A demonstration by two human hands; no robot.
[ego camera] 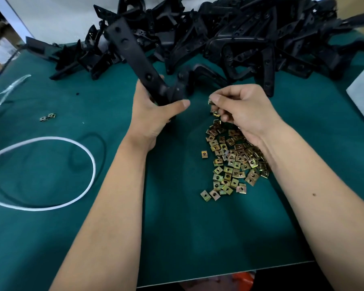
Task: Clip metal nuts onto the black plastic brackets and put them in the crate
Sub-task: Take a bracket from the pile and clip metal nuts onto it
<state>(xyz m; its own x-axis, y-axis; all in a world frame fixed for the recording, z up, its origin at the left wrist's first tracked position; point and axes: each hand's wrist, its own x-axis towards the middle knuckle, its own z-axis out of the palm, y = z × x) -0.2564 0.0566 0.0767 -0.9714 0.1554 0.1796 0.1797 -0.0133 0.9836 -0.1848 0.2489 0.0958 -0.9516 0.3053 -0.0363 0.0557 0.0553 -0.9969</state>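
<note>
Left hand [156,114] wrapped round the bend of one black plastic bracket [135,61], long arm of it sticking up and away, short tab end poking out toward the right hand. Right hand [243,110] curled over a few metal clip nuts, one nut [210,101] pinched at the fingertips and aimed at that tab, a couple more tucked lower in the fingers by the look of it. Hands close together but not touching, small gap left between nut and bracket.

Rest of the clip nuts [231,162] heaped on the green mat [177,227] right under the right wrist. Big pile of brackets [250,38] just past both hands. Two stray nuts [48,117] lying well off to the left of the left hand, next to a white cable loop [51,175]. No crate in view, so can't say where finished parts go.

Tips for this bit, just going by the look of it:
- Worth turning the nut so its open mouth faces the tab edge before pushing, otherwise bound to jam
- Better to keep the bracket dead steady and let the right hand do the sliding
- Push straight on until the nut hole sits over the bracket hole
- Spare nuts in the palm probably fine, easy to drop though
</note>
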